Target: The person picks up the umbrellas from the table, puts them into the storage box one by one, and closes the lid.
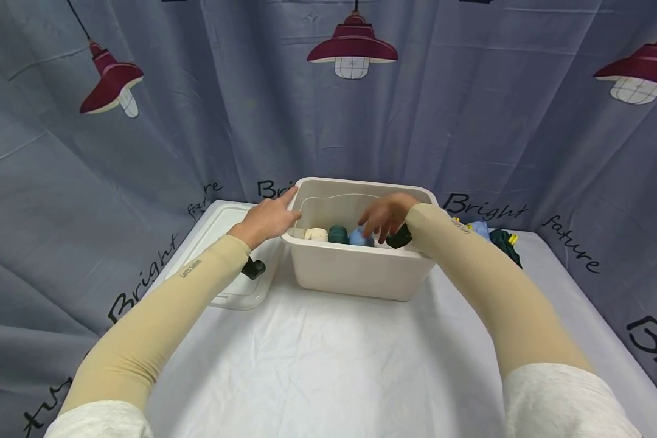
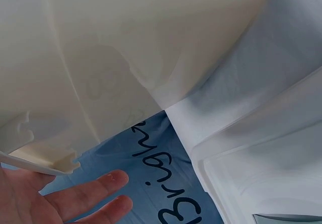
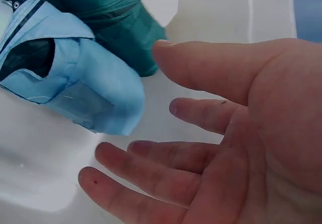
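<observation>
A cream plastic bin (image 1: 356, 271) stands on the white table. Inside it, in the head view, a cream bundle (image 1: 316, 235), a dark green bundle (image 1: 337, 235) and a blue bundle (image 1: 359, 238) lie side by side. My left hand (image 1: 268, 217) is at the bin's left rim, its visible fingers extended in the left wrist view. My right hand (image 1: 387, 214) reaches into the bin with fingers spread and holding nothing. Closest to it in the right wrist view is the light blue fabric bundle (image 3: 108, 90), beside the pleated green one (image 3: 118, 30).
A white lid (image 1: 246, 295) lies left of the bin, partly under my left arm. Blue and dark green fabric items (image 1: 505, 243) with yellow bits lie at the right, partly behind my right sleeve. A grey printed curtain (image 1: 252, 121) hangs behind the table.
</observation>
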Demonstrator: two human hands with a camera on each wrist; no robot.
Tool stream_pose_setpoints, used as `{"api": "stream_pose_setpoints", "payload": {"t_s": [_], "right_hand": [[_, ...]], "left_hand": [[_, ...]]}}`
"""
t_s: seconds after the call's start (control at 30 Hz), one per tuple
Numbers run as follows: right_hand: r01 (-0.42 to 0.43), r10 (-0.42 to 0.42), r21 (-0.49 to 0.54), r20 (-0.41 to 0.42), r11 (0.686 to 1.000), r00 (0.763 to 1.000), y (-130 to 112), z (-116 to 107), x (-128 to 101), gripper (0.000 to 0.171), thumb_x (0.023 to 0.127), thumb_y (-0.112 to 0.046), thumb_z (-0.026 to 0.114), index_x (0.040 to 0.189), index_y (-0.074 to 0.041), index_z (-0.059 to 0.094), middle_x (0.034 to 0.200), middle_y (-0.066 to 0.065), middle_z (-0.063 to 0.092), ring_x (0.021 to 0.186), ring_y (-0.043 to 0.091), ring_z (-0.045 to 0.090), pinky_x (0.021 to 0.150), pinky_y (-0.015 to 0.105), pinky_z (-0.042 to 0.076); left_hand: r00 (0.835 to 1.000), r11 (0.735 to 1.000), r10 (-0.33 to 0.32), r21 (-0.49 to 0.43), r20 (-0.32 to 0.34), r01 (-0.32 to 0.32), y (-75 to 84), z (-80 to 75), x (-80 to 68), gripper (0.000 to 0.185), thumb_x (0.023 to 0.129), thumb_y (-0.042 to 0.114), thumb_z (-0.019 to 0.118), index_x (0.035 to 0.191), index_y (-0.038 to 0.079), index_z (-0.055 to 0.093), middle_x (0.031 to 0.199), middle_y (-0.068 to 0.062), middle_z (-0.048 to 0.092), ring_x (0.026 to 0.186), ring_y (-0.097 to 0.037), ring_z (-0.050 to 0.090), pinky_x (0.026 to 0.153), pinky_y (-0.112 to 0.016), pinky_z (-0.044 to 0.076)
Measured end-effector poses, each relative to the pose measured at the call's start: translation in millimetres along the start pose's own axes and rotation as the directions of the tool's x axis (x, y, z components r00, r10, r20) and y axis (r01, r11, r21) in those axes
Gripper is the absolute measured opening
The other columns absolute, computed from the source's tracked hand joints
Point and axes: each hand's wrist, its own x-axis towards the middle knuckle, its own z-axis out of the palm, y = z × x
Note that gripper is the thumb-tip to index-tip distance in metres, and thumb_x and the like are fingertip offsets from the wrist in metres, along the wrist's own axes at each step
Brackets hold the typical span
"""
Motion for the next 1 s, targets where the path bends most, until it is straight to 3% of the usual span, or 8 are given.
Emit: {"api": "stream_pose_setpoints", "payload": {"t_s": [0.17, 0.37, 0.8, 1.0], "right_hand": [[0.017, -0.018, -0.009, -0.054, 1.000, 0.998, -0.7, -3.0, -17.8, 0.073, 0.100, -0.029, 0.058, 0.161, -0.009, 0.023, 0.159, 0.021, 0.036, 0.140, 0.039, 0.046, 0.112, 0.051, 0.039], [0.060, -0.065, -0.047, -0.115, 0.997, 0.991, -1.8, -2.3, -37.7, 0.070, 0.099, -0.033, 0.060, 0.159, -0.012, 0.031, 0.157, 0.019, 0.039, 0.137, 0.039, 0.047, 0.106, 0.048, 0.047], [0.143, -0.157, -0.092, -0.172, 0.985, 0.972, 8.7, 4.5, -74.2, 0.067, 0.101, -0.034, 0.058, 0.158, -0.011, 0.030, 0.158, 0.021, 0.037, 0.143, 0.039, 0.038, 0.112, 0.054, 0.039], [0.173, -0.192, -0.098, -0.235, 0.980, 0.953, 18.9, 5.6, -88.9, 0.065, 0.102, -0.033, 0.057, 0.158, -0.011, 0.032, 0.161, 0.024, 0.031, 0.145, 0.037, 0.037, 0.111, 0.055, 0.039]], "left_hand": [[1.000, 1.000, 0.001, 0.004, 0.000, -0.001, -1.5, 0.4, -0.6, 0.075, 0.099, 0.045, 0.043, 0.164, 0.026, 0.011, 0.148, -0.019, 0.052, 0.097, -0.031, 0.064, 0.085, -0.049, 0.050], [1.000, 1.000, -0.007, -0.001, 0.000, 0.007, -2.3, -0.7, -1.0, 0.075, 0.098, 0.045, 0.043, 0.164, 0.027, 0.012, 0.144, -0.020, 0.055, 0.090, -0.030, 0.063, 0.079, -0.047, 0.050], [1.000, 1.000, 0.002, -0.007, 0.000, -0.002, -2.4, 0.1, -0.2, 0.074, 0.098, 0.044, 0.043, 0.164, 0.027, 0.012, 0.150, -0.020, 0.050, 0.105, -0.033, 0.063, 0.089, -0.051, 0.049], [1.000, 1.000, 0.008, -0.015, 0.006, -0.008, -0.7, -0.7, -0.6, 0.075, 0.098, 0.044, 0.043, 0.164, 0.027, 0.011, 0.148, -0.020, 0.051, 0.099, -0.032, 0.063, 0.087, -0.051, 0.049]]}}
